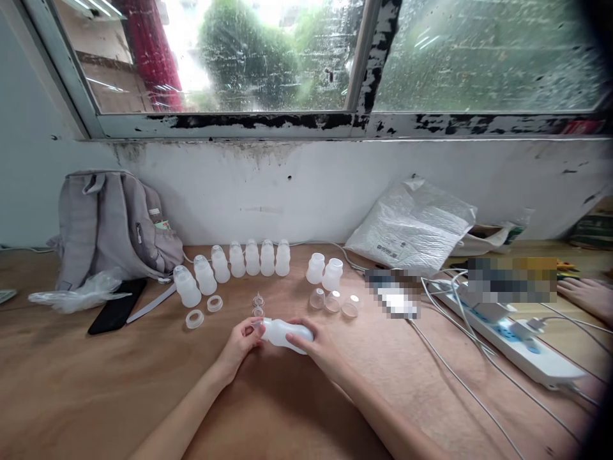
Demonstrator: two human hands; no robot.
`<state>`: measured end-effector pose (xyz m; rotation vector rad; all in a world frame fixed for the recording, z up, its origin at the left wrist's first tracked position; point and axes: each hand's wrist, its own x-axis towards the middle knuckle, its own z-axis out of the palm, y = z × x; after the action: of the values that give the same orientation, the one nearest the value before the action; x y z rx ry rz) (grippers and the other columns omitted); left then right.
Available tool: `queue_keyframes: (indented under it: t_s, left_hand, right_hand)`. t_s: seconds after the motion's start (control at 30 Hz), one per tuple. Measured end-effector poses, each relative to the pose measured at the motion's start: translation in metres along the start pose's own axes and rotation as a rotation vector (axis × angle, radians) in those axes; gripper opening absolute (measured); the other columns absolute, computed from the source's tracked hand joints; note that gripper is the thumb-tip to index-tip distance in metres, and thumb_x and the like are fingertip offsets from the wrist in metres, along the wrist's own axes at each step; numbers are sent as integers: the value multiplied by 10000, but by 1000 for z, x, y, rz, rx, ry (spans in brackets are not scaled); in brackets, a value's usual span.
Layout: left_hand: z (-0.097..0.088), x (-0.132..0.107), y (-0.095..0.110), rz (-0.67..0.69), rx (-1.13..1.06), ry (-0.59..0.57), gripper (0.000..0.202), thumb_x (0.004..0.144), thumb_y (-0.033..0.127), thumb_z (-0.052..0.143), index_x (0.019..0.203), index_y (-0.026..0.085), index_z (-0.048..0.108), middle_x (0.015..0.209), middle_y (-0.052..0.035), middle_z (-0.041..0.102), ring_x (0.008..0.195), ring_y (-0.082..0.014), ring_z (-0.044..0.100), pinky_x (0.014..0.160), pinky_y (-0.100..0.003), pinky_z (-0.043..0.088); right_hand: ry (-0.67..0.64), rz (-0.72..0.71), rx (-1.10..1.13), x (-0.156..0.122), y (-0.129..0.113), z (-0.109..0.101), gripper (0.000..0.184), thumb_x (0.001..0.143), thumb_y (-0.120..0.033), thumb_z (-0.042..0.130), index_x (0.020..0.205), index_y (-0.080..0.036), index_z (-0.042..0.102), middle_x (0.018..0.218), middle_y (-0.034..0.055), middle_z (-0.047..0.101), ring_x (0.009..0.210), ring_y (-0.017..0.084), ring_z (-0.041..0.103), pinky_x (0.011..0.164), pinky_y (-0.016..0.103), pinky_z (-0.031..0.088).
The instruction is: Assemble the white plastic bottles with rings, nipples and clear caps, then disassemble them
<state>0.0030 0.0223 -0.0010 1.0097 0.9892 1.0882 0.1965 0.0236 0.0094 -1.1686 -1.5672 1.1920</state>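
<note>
A translucent white plastic bottle (pixel 286 333) lies on its side just above the wooden table (pixel 96 383). My right hand (pixel 320 348) wraps round its body. My left hand (pixel 242 342) pinches at its neck end, fingers closed on the mouth or a small part there. Behind it stands a curved row of several similar bottles (pixel 238 259). Two more bottles (pixel 325 271) stand to the right of that row. Two white rings (pixel 204 311), small clear nipples (pixel 258 303) and clear caps (pixel 334 301) lie loose between the row and my hands.
A grey backpack (pixel 110 223) leans on the wall at left, with a black phone (pixel 117 305) and crumpled plastic (pixel 79 294) beside it. A plastic bag (pixel 414 227), a white power strip (pixel 520 345) with cables, and another person's hand (pixel 587 297) are at right.
</note>
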Motion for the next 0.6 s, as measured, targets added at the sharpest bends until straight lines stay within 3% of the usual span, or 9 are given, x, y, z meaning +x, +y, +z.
queue_keyframes:
  t_s: [0.2, 0.4, 0.6]
  left_hand:
    - [5, -6, 0, 56, -38, -1, 298, 709, 379, 613, 877, 134, 625, 778, -37, 597, 696, -125, 517, 603, -219, 423]
    - [8, -5, -6, 54, 2, 13, 358, 679, 418, 627, 887, 129, 592, 724, -23, 561, 608, -108, 486, 480, -188, 361]
    - [7, -7, -3, 131, 60, -5, 294, 673, 360, 649, 850, 132, 596, 750, -25, 586, 668, -115, 499, 590, -192, 383]
  right_hand:
    - [-38, 87, 27, -9, -4, 9, 343, 735, -480, 525, 886, -177, 577, 728, 18, 576, 568, 137, 519, 354, 185, 368]
    - [18, 81, 7, -8, -2, 10, 326, 717, -473, 551, 816, -167, 598, 696, 17, 579, 555, 125, 518, 358, 173, 362]
    - [-45, 330, 237, -7, 0, 13, 363, 701, -498, 553, 807, -152, 576, 515, -11, 525, 382, 90, 453, 272, 162, 244]
